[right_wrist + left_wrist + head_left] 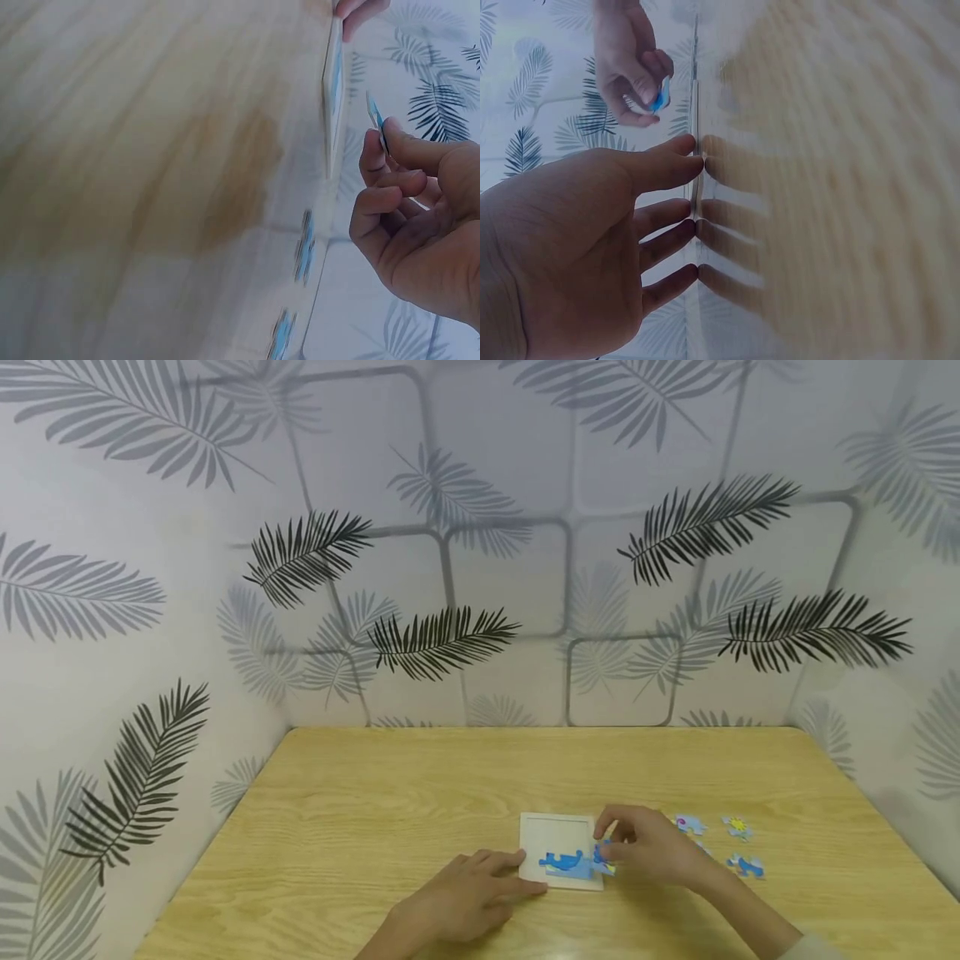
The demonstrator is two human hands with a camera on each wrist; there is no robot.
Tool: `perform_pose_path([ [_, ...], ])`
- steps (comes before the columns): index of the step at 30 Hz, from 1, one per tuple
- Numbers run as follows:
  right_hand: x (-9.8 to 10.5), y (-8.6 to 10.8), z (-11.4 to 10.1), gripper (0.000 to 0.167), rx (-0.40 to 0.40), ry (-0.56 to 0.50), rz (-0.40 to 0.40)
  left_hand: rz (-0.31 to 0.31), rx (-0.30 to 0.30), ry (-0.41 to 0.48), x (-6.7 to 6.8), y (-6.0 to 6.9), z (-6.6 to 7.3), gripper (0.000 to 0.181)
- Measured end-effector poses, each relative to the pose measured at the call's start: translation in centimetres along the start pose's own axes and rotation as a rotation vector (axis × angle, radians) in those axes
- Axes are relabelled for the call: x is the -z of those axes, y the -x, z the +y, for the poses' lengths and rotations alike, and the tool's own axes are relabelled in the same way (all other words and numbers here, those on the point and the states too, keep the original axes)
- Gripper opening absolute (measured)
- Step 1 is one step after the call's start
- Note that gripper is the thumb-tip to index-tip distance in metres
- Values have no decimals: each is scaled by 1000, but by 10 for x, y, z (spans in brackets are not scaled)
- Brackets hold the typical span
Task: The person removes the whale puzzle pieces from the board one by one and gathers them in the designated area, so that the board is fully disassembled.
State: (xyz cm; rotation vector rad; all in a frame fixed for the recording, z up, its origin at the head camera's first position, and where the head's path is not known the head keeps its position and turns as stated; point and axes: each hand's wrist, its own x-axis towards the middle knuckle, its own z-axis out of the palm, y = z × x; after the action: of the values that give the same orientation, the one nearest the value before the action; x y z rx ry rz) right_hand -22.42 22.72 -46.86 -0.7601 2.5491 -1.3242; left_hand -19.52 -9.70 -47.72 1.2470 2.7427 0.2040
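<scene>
A square puzzle frame (557, 817) with a pale border lies on the table, with joined blue pieces (573, 865) in its lower part. My left hand (468, 897) rests at the frame's left edge, its fingers extended and touching the border and table. Between thumb and fingertips, my right hand (648, 843) pinches a blue puzzle piece (602, 857) over the frame's right edge. In the right wrist view that puzzle piece (377, 124) is held tilted, raised off the frame (332, 97).
Loose puzzle pieces lie to the right of the frame: one with a pink swirl (690, 823), one with a yellow sun (738, 827) and a blue one (746, 865). Another is partly hidden by the right hand. A leaf-patterned wall (510, 568) stands behind the wooden table (375, 802).
</scene>
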Motion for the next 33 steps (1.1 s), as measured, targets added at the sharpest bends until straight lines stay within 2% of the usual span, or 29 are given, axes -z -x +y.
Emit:
perform_pose_path([
  [7, 18, 28, 14, 12, -7, 89, 8, -10, 18, 29, 0, 1, 1, 50],
  [14, 21, 45, 24, 14, 29, 163, -12, -9, 16, 33, -1, 2, 1, 49],
  [19, 22, 50, 28, 15, 74, 232, 15, -8, 10, 35, 0, 2, 0, 49],
  [25, 23, 49, 28, 16, 47, 245, 5, 1, 11, 25, 0, 1, 0, 50],
  [33, 22, 50, 24, 21, 65, 309, 16, -12, 16, 45, 0, 2, 1, 50],
])
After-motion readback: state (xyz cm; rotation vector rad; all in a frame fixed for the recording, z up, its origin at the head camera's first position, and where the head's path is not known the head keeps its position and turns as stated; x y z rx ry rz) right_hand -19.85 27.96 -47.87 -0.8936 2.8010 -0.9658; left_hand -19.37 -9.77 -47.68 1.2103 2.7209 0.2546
